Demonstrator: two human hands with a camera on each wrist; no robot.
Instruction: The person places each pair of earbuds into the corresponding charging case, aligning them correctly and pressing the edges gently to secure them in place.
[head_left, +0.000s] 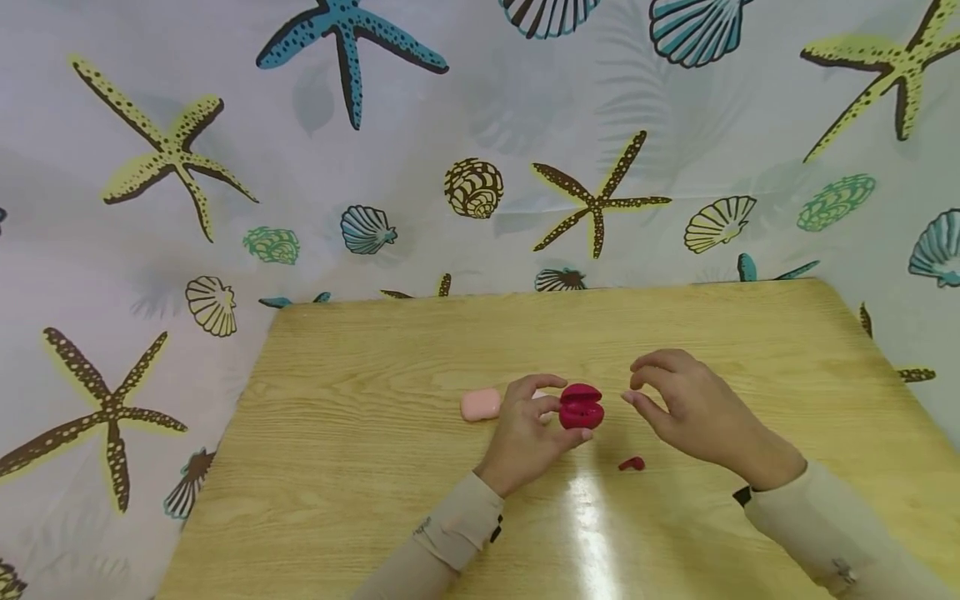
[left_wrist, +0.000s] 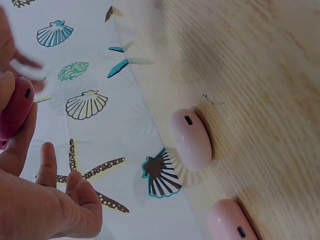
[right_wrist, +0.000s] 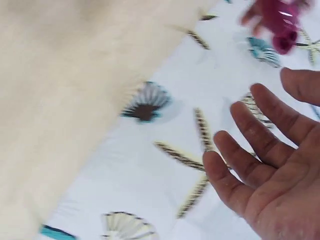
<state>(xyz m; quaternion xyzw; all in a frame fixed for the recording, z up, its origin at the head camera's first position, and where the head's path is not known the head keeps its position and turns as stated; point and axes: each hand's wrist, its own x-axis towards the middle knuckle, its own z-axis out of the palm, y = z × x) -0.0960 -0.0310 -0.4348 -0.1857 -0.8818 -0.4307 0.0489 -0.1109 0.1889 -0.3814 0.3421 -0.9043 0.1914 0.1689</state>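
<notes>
Both hands hover over the wooden table (head_left: pixel 360 433). Left hand (head_left: pixel 528 433) pinches the open dark red earbud case (head_left: pixel 581 406) between thumb and fingertips, holding it just above the tabletop with its lid hinged up. Right hand (head_left: pixel 693 408) is just to the right of the red case, apart from it, holding nothing, its fingers loosely curved and spread; the right wrist view shows the palm (right_wrist: pixel 280 170) bare and the fingers relaxed. A small red piece (head_left: pixel 632 464) lies on the table nearer the person than the red case, between the two wrists; it is too small to tell what it is. Left of the red case, partly behind the left hand, a pale pink case (head_left: pixel 481 405) rests on the table. The left wrist view shows two pink cases, one (left_wrist: pixel 190 140) closed with a small port facing the camera, the other (left_wrist: pixel 231 225) beside it. A sea-life patterned curtain (head_left: pixel 480 150) hangs behind the table.
</notes>
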